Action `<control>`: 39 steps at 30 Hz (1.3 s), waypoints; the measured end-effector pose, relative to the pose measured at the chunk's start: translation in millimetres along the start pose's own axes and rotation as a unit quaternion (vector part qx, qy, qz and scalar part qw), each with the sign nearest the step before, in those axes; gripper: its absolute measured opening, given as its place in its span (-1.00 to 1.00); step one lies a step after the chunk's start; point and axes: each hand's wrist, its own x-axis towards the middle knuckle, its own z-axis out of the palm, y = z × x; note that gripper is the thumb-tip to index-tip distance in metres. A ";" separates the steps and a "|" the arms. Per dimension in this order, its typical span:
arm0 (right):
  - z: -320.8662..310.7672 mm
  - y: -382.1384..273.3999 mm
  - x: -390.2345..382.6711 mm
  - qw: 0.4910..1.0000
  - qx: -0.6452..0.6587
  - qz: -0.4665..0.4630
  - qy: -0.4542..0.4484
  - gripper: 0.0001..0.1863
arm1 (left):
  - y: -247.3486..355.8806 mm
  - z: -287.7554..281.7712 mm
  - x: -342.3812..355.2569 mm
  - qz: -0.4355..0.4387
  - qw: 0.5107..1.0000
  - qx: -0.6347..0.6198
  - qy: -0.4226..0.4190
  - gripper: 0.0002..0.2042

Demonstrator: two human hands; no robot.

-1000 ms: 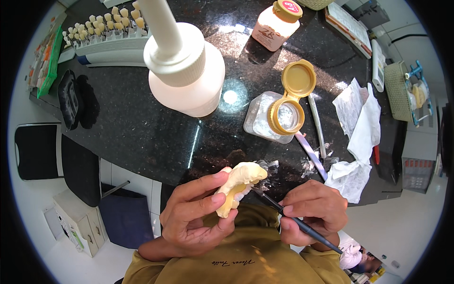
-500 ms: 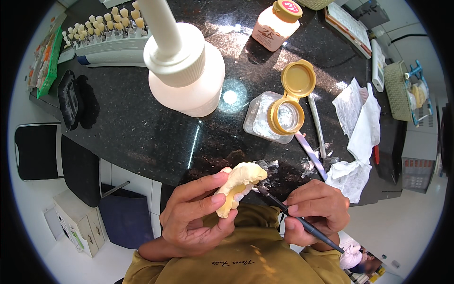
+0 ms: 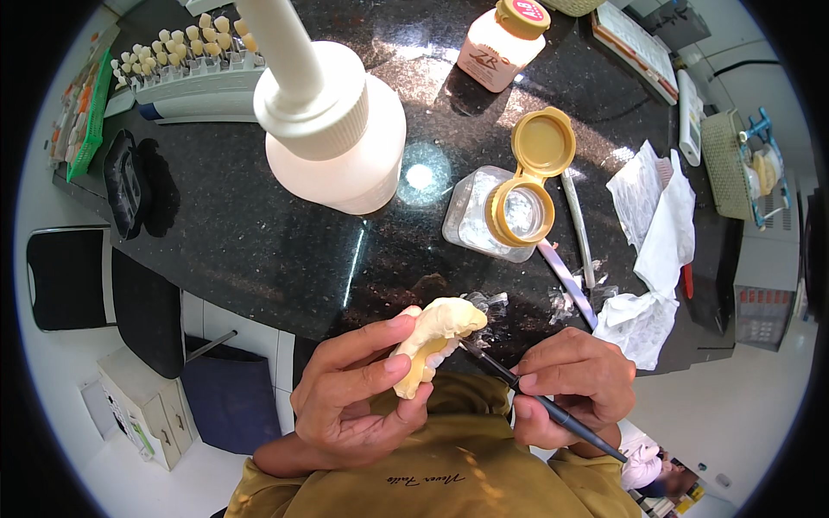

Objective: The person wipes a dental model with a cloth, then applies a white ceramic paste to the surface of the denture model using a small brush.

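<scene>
Between the thumb and fingers of my left hand [image 3: 358, 384] is a pale yellow dental cast [image 3: 440, 324], tilted on its side, with whitish teeth along its lower right edge. My right hand [image 3: 577, 387] grips a slim dark brush [image 3: 561, 414] like a pen. Its thin tip points left and meets, or nearly meets, the cast's right edge; whether it touches I cannot tell. Beyond the hands stands a clear square jar [image 3: 484, 211] with its gold flip lid [image 3: 544, 142] raised and whitish material inside.
A large white pump bottle [image 3: 337, 138] rises at the left of the dark speckled table [image 3: 259, 224]. Behind it is a tooth shade rack [image 3: 203, 86]. A capped jar [image 3: 501, 47], a lilac strip [image 3: 568, 283], a metal tool [image 3: 579, 229] and crumpled tissues [image 3: 656, 250] lie farther right.
Very little differs. My right hand and the brush have shifted slightly left, the tip staying at the cast. The left hand and cast look nearly still.
</scene>
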 end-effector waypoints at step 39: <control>-0.2 0.9 0.6 1.000 0.013 0.011 0.008 -0.76 | 1.7 -3.0 1.7 -0.009 1.000 -0.014 -0.018 -0.60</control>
